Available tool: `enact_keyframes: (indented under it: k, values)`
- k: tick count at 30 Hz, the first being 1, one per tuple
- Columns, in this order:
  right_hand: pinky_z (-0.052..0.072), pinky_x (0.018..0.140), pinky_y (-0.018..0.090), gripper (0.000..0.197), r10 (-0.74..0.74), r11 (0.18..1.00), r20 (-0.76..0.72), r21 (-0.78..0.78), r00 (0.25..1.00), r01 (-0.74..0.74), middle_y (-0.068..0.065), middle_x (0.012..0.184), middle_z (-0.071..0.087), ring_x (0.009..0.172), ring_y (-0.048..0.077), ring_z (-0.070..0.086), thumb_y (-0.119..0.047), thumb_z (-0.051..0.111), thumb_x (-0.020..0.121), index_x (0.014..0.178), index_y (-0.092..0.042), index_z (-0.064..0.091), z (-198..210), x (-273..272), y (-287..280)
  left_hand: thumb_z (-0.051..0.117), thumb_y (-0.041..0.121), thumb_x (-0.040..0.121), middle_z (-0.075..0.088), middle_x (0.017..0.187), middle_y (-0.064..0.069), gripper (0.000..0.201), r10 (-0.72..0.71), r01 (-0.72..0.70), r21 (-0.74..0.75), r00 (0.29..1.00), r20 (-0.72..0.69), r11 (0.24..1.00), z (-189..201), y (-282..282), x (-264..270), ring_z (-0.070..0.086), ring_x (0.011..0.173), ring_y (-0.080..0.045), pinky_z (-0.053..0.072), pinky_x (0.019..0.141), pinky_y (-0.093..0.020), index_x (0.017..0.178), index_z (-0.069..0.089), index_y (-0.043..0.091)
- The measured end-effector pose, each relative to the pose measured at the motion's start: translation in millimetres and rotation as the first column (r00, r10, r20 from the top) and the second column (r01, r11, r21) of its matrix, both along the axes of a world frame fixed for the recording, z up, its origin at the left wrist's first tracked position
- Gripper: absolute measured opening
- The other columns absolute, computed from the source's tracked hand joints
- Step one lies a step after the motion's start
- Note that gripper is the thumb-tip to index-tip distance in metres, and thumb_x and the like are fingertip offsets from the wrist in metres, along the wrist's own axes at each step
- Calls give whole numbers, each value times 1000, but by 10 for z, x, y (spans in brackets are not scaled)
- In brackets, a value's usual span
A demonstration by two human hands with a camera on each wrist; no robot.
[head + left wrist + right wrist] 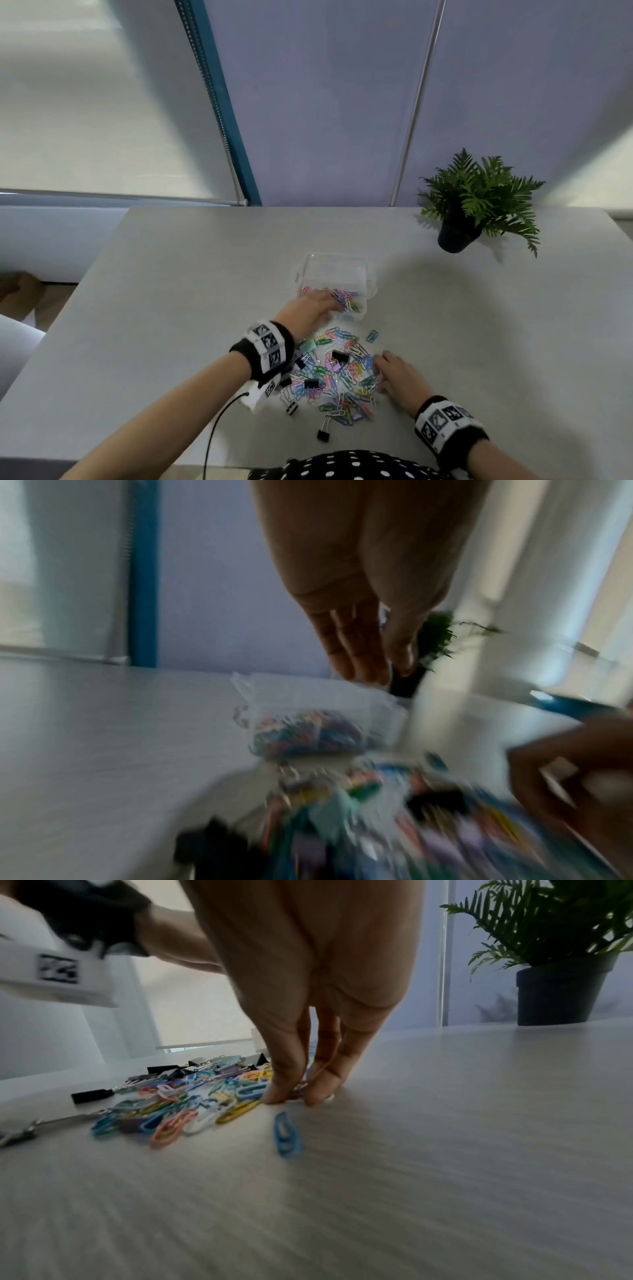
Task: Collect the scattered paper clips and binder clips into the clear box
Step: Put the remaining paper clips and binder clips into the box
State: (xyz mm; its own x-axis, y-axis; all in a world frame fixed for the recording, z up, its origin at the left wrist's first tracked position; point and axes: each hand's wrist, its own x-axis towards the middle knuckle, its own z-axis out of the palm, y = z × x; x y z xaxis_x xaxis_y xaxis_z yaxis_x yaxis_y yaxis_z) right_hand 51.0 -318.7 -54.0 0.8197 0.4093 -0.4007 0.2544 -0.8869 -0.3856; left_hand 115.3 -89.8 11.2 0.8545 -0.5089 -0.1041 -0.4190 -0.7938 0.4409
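At centre frame in the head view, the clear box (335, 274), thin rigid plastic with rounded corners, sits on the matte grey table (171, 308), coloured wire clips heaped at its near end. The left hand (308, 308) hovers at its near rim, fingers straight and released. Below lies the pile (339, 373) of looped paper clips and boxy black binder clips. The right hand (397, 373) pinches clips at its right edge. A fern (479, 195) stands upper right.
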Motion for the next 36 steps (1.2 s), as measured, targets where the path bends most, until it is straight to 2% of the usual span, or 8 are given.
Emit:
enact_keyframes:
  k: [5, 9, 13, 18, 24, 27, 29, 36]
  values:
    - [26, 55, 18, 22, -29, 996, 48, 83, 998, 25, -3, 86, 41, 75, 17, 41, -7, 57, 77, 78, -22, 42, 11, 122, 88, 54, 9, 86, 62, 114, -8, 29, -595, 588, 111, 803, 38, 801, -325, -209, -813, 58, 104, -23, 58, 75, -34, 113, 60, 16]
    - [37, 71, 29, 15, -99, 987, 55, 130, 994, 91, 4, 90, 57, 84, 23, 53, -5, 58, 77, 88, -13, 54, 22, 198, 156, 44, 21, 84, 62, 104, 3, 30, -495, 462, 233, 862, 106, 855, -645, -259, -932, 59, 93, -12, 56, 64, -24, 108, 59, 31]
    - [43, 77, 32, 16, -104, 987, 62, 130, 993, 96, 9, 99, 63, 92, 27, 59, -11, 58, 81, 96, -10, 53, 20, 234, 167, 66, 26, 76, 62, 97, -5, 30, -345, 315, 213, 931, 121, 925, -632, -417, -803, 63, 84, -18, 59, 60, -30, 100, 56, 13]
    - [45, 82, 34, 15, -116, 986, 58, 130, 992, 108, 7, 102, 64, 97, 25, 59, -17, 58, 83, 97, -10, 56, 47, 275, 95, 79, 29, 55, 61, 72, 9, 31, -317, 290, 316, 948, 39, 903, -650, -654, -740, 59, 62, -6, 44, 35, -17, 79, 60, 21]
    - [47, 76, 28, 12, -269, 924, -54, 269, 962, 273, 9, 81, 69, 80, 20, 62, -3, 68, 69, 81, -6, 66, 63, 371, -32, 80, 24, 55, 58, 62, 7, 25, -322, 264, 343, 938, 126, 902, -672, -673, -676, 58, 58, -12, 45, 39, -19, 67, 57, 20]
    - [45, 70, 13, 13, -336, 883, -90, 318, 938, 346, 5, 82, 72, 75, 12, 63, -4, 71, 69, 80, -9, 70, 110, 448, -62, 61, 14, 78, 62, 75, -7, 5, -281, 257, 206, 955, 94, 944, -676, -581, -604, 60, 71, -25, 58, 61, -35, 79, 58, 10]
    - [45, 57, 6, 12, -373, 832, -156, 380, 915, 404, 2, 70, 69, 57, 2, 61, -2, 72, 71, 75, -12, 68, 167, 496, -48, 50, 15, 86, 61, 89, -13, 13, -177, 174, 103, 984, 25, 979, -575, -531, -570, 59, 83, -30, 56, 71, -41, 89, 59, 6]
    - [53, 50, 17, 17, -407, 593, -422, 552, 810, 586, 13, 67, 62, 47, 8, 64, 11, 62, 77, 76, -5, 61, 385, 713, 94, 53, 25, 89, 61, 97, -3, 14, 205, -217, -216, 976, -77, 952, -257, -214, -291, 57, 87, -16, 51, 82, -29, 94, 59, 13]
